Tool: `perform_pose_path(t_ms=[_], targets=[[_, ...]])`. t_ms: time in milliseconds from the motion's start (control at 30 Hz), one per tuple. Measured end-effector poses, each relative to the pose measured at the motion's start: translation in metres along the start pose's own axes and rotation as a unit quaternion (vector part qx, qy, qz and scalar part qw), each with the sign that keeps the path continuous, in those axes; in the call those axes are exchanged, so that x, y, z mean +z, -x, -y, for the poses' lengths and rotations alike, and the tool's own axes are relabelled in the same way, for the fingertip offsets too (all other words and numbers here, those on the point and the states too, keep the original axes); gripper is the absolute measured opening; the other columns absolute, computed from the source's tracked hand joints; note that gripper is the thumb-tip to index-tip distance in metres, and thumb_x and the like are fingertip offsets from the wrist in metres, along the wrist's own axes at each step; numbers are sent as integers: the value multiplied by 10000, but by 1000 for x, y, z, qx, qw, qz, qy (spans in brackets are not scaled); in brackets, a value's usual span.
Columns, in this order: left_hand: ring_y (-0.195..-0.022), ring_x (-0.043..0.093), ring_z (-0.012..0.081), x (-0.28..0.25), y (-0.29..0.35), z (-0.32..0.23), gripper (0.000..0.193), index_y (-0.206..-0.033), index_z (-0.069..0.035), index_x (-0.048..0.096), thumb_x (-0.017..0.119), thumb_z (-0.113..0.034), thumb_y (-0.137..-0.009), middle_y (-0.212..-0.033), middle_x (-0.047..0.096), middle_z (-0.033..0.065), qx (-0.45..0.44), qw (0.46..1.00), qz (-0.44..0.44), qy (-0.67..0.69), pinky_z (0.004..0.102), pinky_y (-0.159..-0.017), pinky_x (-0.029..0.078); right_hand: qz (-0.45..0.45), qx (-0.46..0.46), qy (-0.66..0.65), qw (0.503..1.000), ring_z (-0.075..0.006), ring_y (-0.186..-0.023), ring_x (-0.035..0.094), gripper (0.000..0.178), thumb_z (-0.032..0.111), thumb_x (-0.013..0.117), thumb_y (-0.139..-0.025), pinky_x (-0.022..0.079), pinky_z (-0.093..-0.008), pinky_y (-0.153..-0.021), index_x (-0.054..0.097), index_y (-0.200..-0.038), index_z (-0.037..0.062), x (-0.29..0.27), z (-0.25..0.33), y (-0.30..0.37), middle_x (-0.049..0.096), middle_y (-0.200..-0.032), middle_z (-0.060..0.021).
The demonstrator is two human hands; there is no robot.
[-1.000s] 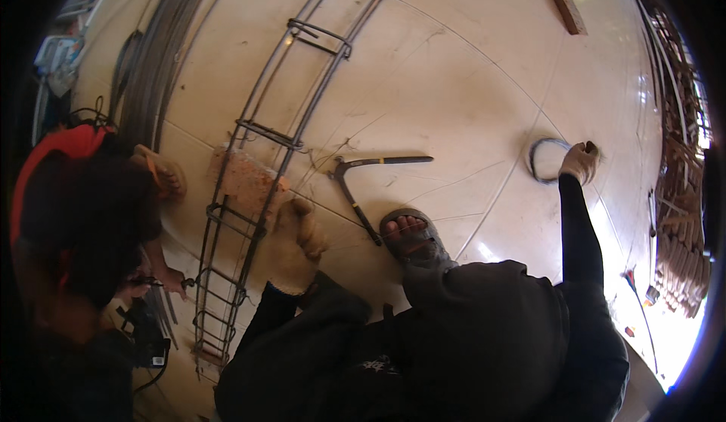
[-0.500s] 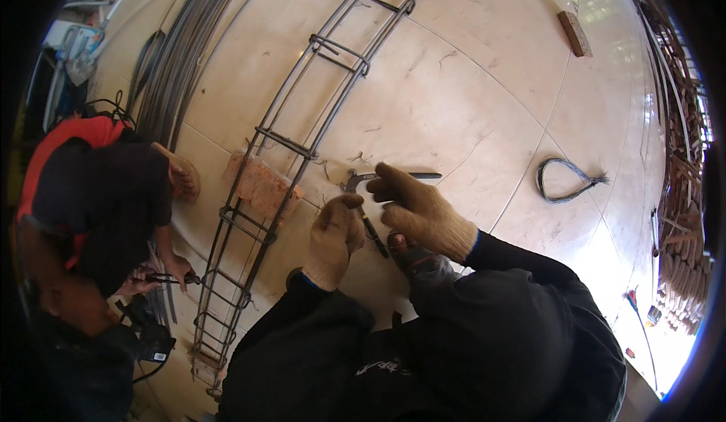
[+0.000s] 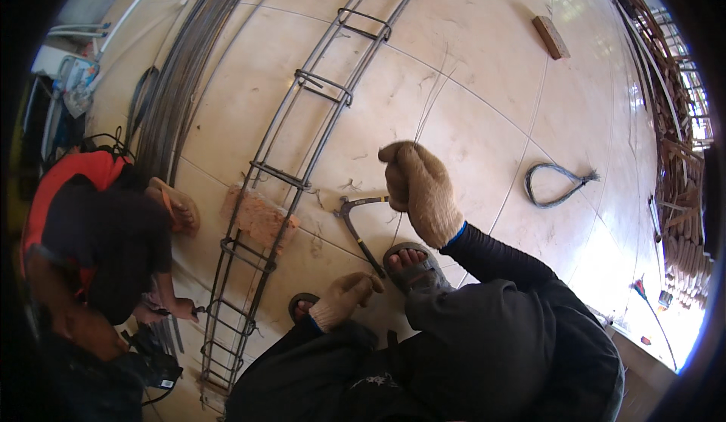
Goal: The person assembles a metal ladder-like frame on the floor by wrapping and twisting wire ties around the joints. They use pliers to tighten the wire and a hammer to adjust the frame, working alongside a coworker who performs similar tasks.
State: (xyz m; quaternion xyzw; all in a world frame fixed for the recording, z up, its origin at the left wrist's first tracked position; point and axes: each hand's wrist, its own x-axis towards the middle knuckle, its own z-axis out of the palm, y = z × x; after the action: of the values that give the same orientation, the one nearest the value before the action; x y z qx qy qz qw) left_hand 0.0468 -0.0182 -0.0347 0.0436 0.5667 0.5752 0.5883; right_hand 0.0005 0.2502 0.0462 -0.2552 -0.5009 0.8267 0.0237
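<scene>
My right hand (image 3: 422,191), in a tan knit glove, is raised over the floor and closed. Thin tie wires (image 3: 429,108) stick up and away from its fist. My left hand (image 3: 344,301), gloved alike, is low by my left foot with its fingers loosely bent and a little apart; nothing shows in it. Between the hands lies a pair of pincers (image 3: 348,209) with black and yellow handles spread, one partly hidden behind my right hand. To the left runs a long rebar cage (image 3: 281,172) of bars and square stirrups, above a broken brick block (image 3: 259,219).
At left a crouching person (image 3: 106,233) works at the cage with a hand tool. Long steel rods (image 3: 178,66) lie behind them. A looped wire bundle (image 3: 556,185) and a brick (image 3: 550,38) lie on the tiles to the right. Stacked wooden pieces (image 3: 681,225) line the right edge.
My hands have come apart. The right one has moved up slightly, with thin wires now visible in it; the left one has dropped toward my left foot. The view has shifted a little.
</scene>
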Motion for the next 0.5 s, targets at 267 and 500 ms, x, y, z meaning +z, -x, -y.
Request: perform_pose_path(t_ms=[267, 500], targets=[[-1082, 709, 215, -7, -1, -83, 436, -1355, -9, 663, 742, -103, -936, -1137, 740, 129, 207, 918, -285, -183, 348, -969, 558, 167, 237, 22, 957, -58, -579, 379, 312, 289, 476, -1134, 312, -229, -508, 632, -1145, 18, 31, -29, 32, 450, -715, 50], [-1029, 720, 190, 0, -1, -126, 254, -1212, 6, 748, 714, -129, -999, -1136, 764, 125, 198, 927, -307, -90, 316, -906, 564, 286, 116, 227, 924, -181, -788, 703, 388, 324, 510, -1121, 592, -328, -696, 653, -1154, -35, 38, -50, 42, 684, -866, -102]])
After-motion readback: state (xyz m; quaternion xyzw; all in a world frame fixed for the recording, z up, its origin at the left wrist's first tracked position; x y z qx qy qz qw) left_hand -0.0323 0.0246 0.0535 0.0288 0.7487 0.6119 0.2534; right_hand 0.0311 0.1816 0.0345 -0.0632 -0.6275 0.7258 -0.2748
